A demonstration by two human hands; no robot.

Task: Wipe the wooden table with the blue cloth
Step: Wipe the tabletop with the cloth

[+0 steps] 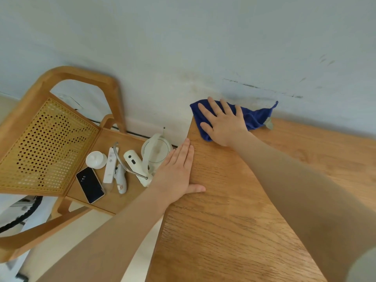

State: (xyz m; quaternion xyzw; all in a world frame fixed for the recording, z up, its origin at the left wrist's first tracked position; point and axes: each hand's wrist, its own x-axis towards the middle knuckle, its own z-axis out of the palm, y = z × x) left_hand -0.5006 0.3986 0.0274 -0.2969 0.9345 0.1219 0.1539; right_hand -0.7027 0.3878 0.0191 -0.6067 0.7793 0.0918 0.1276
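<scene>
**Blue cloth pressed flat at the far corner of the tabletop**

From the head camera: the right hand (pixel 222 124) lies flat on the blue cloth (pixel 254 117), fingers straight and spread, palm pressing the fabric down; a ring shows on one finger; the cloth sits at the far left corner of the wooden tabletop (pixel 234 220), bunched against the pale wall (pixel 183 47), with one pointed end sticking out to the right and a small grey tag at that end; the left hand (pixel 177 171) rests flat on the left edge of the tabletop, fingers straight and held close together, thumb stretched out to the right along the wood, holding nothing; both forearms reach in from the near side.

To the left of the tabletop stands a wooden chair (pixel 48 143) with a perforated cane back; on its seat lie a dark phone (pixel 90 185), a small white lid (pixel 96 159), a white stick-shaped device (pixel 109 165), a white remote-like gadget (pixel 133 159) and a white kettle (pixel 155 151) with a thin curved spout, partly behind the left hand.
</scene>
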